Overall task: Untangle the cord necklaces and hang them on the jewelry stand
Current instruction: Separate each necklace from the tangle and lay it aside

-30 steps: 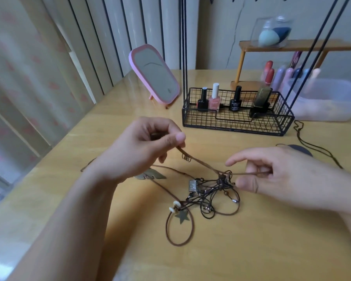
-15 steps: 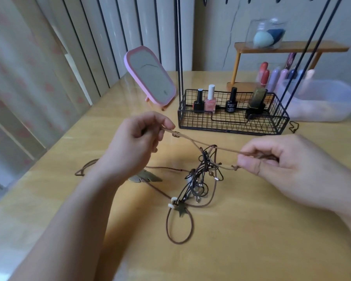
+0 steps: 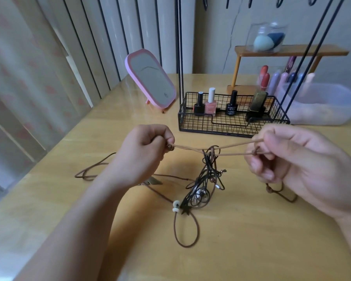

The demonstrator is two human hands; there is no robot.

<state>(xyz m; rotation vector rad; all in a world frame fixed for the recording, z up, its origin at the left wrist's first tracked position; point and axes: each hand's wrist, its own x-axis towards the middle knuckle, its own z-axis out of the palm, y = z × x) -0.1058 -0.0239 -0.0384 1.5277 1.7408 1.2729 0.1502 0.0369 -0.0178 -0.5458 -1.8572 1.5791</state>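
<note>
we pinch the tan cord [image 3: 190, 147] taut between left hand [image 3: 146, 153] and right hand [image 3: 288, 159], hands held apart, so the tangle [image 3: 207, 179] hangs and loosens over the table [image 3: 251, 240]; the jewelry stand [image 3: 231, 126] waits behind.

wire basket [image 3: 233, 122] behind, bare table [image 3: 251, 240] front

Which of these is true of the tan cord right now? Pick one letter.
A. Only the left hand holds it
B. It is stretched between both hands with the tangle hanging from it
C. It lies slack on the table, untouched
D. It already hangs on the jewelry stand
B: the left hand and right hand each pinch an end of the tan cord, and the dark tangle hangs from its middle down to the table.
</note>
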